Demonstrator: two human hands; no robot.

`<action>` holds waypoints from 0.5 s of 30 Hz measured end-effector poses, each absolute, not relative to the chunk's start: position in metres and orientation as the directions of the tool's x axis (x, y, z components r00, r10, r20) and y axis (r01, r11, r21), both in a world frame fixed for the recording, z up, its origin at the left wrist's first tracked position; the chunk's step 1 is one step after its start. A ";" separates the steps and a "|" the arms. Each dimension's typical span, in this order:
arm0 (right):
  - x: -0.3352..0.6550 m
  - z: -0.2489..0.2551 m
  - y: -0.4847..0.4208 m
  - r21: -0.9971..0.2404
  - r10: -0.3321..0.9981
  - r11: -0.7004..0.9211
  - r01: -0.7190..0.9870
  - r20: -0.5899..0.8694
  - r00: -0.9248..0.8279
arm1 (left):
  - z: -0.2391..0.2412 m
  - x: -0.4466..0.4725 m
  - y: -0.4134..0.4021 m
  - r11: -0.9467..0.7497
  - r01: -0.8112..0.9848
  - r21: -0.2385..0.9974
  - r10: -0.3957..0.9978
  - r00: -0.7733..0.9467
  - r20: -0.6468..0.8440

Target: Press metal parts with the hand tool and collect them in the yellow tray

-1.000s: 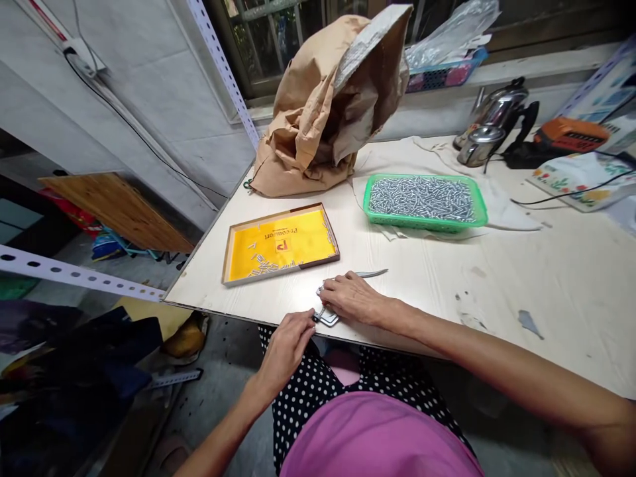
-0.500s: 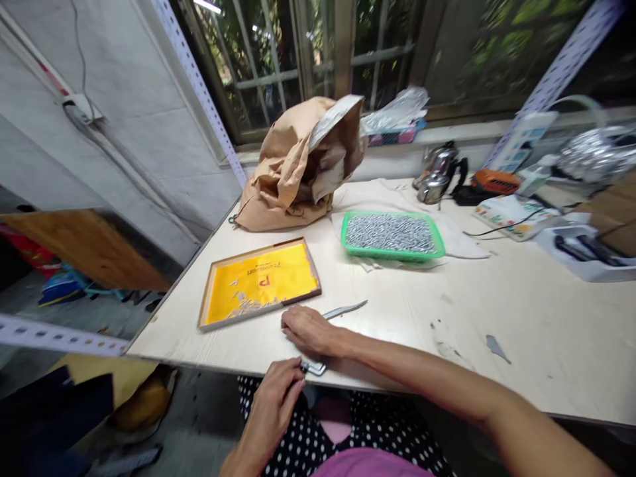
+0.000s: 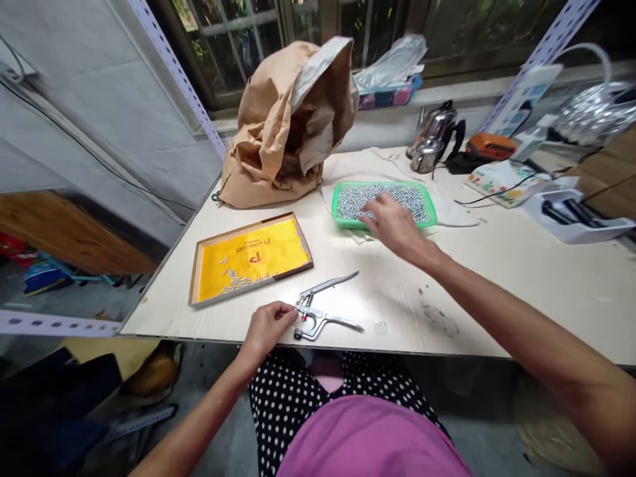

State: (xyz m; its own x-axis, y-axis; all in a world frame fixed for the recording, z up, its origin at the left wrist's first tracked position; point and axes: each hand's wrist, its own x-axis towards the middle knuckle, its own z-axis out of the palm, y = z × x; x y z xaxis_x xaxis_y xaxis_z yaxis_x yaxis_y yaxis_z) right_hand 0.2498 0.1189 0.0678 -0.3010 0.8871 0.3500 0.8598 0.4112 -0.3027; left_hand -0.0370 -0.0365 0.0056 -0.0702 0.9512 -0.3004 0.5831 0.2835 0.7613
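Table front edge (image 3: pixel 422 350): pliers (image 3: pixel 324 318) near | left grip (image 3: pixel 265 326) together beside | right grip (image 3: pixel 395 225) apart over tray (image 3: pixel 336 207)

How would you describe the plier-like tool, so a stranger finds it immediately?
On the pale table, go from the yellow-lined tray toward the near edge. At the left hand lies the tool: unlike its neighbours, it has two spread silver handles.

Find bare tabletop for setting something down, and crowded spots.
Widest: between the right forearm and the white container. Narrower: between the yellow tray and green basket. Crowded: around the kettle, and by the left hand and pliers.
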 end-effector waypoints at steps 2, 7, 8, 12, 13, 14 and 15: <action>0.242 0.049 0.074 -0.327 0.859 0.509 0.796 0.244 -0.450 | 0.002 -0.035 -0.032 0.319 0.603 0.732 0.930 -0.047 -0.366; 0.219 -0.001 -0.013 -0.375 0.742 0.618 0.691 -0.014 -0.670 | 0.001 -0.034 -0.030 0.370 0.649 0.664 0.867 0.016 -0.498; 0.216 -0.007 -0.020 -0.365 0.739 0.618 0.697 -0.032 -0.672 | 0.002 -0.034 -0.030 0.385 0.647 0.658 0.854 0.020 -0.519; 0.211 -0.017 -0.022 -0.328 0.744 0.601 0.729 -0.102 -0.660 | 0.004 -0.031 -0.031 0.467 0.600 0.649 0.802 0.020 -0.596; 0.211 -0.017 -0.021 -0.324 0.743 0.603 0.729 -0.105 -0.661 | 0.004 -0.031 -0.031 0.483 0.590 0.647 0.792 0.020 -0.610; 0.210 -0.018 -0.020 -0.322 0.741 0.606 0.727 -0.102 -0.663 | 0.005 -0.030 -0.031 0.494 0.586 0.642 0.785 0.017 -0.619; 0.210 -0.018 -0.020 -0.319 0.740 0.609 0.726 -0.101 -0.665 | 0.005 -0.029 -0.031 0.500 0.588 0.636 0.781 0.011 -0.625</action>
